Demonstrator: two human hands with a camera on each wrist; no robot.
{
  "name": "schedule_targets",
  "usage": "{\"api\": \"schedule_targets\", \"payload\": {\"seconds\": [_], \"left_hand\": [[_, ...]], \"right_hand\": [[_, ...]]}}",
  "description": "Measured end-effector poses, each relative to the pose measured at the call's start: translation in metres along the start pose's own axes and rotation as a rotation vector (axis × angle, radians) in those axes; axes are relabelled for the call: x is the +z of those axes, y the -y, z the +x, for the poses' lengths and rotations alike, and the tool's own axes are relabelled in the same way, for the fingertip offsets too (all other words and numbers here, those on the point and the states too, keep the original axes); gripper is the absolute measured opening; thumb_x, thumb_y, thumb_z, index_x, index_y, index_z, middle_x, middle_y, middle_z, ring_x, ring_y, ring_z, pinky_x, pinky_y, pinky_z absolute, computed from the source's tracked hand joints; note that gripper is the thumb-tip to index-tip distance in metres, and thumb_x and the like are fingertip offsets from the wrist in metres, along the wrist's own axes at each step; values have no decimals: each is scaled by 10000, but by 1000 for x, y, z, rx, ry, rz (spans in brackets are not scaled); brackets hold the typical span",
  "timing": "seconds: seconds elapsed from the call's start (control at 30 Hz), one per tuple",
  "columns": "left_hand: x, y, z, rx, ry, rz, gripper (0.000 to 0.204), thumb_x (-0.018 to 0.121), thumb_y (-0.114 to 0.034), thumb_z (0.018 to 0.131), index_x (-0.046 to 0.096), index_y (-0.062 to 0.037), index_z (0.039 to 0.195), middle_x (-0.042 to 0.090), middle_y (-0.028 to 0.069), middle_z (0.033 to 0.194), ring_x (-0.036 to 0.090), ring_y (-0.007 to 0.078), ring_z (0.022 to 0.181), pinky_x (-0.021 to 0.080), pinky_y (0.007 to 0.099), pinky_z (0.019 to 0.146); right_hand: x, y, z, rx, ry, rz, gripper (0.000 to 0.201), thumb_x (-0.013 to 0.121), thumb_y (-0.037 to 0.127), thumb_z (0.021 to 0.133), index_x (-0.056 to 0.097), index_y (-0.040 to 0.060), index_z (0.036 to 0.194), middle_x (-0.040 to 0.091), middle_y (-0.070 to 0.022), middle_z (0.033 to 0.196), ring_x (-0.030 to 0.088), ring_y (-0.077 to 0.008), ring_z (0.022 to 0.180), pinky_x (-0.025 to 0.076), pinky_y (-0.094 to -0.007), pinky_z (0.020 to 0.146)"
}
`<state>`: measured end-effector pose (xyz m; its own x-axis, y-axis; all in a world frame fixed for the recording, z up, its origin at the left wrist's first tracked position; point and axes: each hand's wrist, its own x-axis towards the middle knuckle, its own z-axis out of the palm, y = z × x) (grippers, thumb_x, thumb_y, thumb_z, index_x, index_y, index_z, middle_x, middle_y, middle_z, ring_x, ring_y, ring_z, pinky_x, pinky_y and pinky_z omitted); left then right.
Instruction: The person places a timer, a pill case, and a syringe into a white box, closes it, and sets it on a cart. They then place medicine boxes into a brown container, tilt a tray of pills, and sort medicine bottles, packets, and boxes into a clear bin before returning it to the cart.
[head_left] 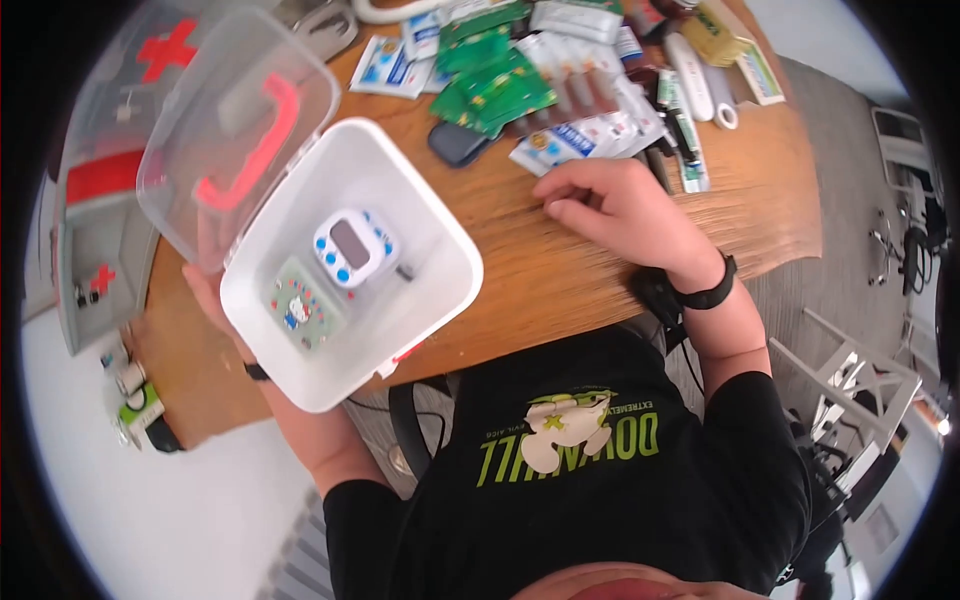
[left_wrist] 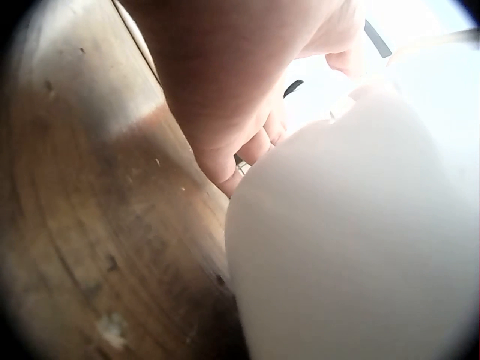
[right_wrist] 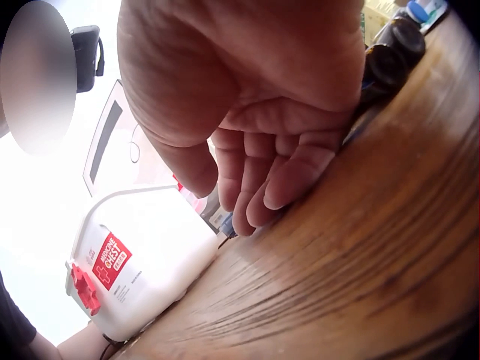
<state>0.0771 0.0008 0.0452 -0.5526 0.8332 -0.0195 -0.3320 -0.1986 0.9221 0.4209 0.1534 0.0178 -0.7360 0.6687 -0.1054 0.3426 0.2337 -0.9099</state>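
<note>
A white medicine chest (head_left: 420, 190) stands with its translucent lid (head_left: 175, 165) swung open, a red handle (head_left: 283, 120) on it. Inside lie a white digital timer (head_left: 349, 243) with blue buttons and a pale green case (head_left: 300, 312) with a cartoon cat. My left hand (head_left: 207, 297) lies along the chest's outer left side, its fingers partly behind the lid; the left wrist view shows them by the white wall. Above the table, near the pile of medical packets, my right hand (head_left: 625, 208) holds nothing, fingers loosely bent.
Green packets (head_left: 495, 90), blue-white sachets (head_left: 565, 145), a dark pouch (head_left: 458, 144) and a white thermometer-like device (head_left: 688, 78) crowd the far side of the wooden table (head_left: 480, 215). A black object (head_left: 655, 292) sits at the near edge. Clear bins with red crosses stand at left.
</note>
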Motion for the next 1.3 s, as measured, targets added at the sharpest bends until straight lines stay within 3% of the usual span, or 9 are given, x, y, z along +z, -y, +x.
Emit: {"api": "schedule_targets", "payload": {"seconds": [0.27,0.37,0.5,0.63,0.67,0.8,0.93,1.2,1.3], "left_hand": [[-2,0,5,1,114,-28,929,451,-690,962,239,-53,1604,359,238,1587,446,424,1402,413,557,1145],[-12,-1,7,25,151,-22,918,447,-687,967,241,-60,1606,367,239,1582,457,418,1395,424,551,1136],[-4,-2,2,5,140,-34,874,445,-654,984,253,-69,1604,373,247,1575,466,413,1389,433,544,1128],[9,-6,-5,-16,77,-36,844,455,-613,994,241,-73,1607,363,260,1575,472,424,1383,448,545,1117],[5,-6,-4,-21,99,-42,845,457,-608,994,234,-72,1608,360,262,1576,473,426,1382,453,547,1113],[-9,-4,5,-12,195,-28,875,469,-618,984,206,-68,1612,350,261,1582,475,431,1381,467,553,1102],[-28,-2,10,3,230,-11,897,496,-624,972,209,-60,1608,355,258,1581,478,427,1380,473,553,1097],[-28,-3,11,0,244,-62,883,515,-605,974,230,-56,1603,381,224,1578,489,407,1375,476,539,1094],[-25,-6,8,-40,209,-67,889,497,-621,977,228,-53,1606,356,233,1591,471,386,1395,450,523,1114]], "right_hand": [[0,0,-2,-78,-11,17,161,697,134,885,723,32,1006,729,-112,818,701,-210,707,547,-327,668],[-8,22,-7,-108,22,-116,161,692,45,897,710,1,1050,731,-83,899,686,-139,749,543,-271,677],[-15,29,-7,-261,-222,-277,147,704,90,863,714,45,1003,709,-86,851,694,-253,722,555,-351,659],[-17,28,9,-498,-292,-507,195,740,55,802,717,66,995,705,-62,929,685,-253,863,555,-355,725],[-15,31,12,-485,-241,-583,277,765,58,744,717,80,1016,686,-73,1070,646,-273,1047,542,-379,838],[-6,44,43,-669,-214,-835,308,740,91,728,702,63,1033,598,-141,1278,515,-345,1292,483,-433,994],[8,50,76,-748,-196,-1065,249,710,131,776,716,53,1012,568,-150,1354,471,-364,1363,453,-442,1036],[23,35,108,-700,-75,-1184,495,854,162,660,709,65,1123,521,-138,1463,376,-357,1447,386,-478,1151],[16,40,107,-745,-48,-1045,343,791,217,756,729,84,1067,558,-149,1396,432,-386,1398,367,-498,1148]]}}
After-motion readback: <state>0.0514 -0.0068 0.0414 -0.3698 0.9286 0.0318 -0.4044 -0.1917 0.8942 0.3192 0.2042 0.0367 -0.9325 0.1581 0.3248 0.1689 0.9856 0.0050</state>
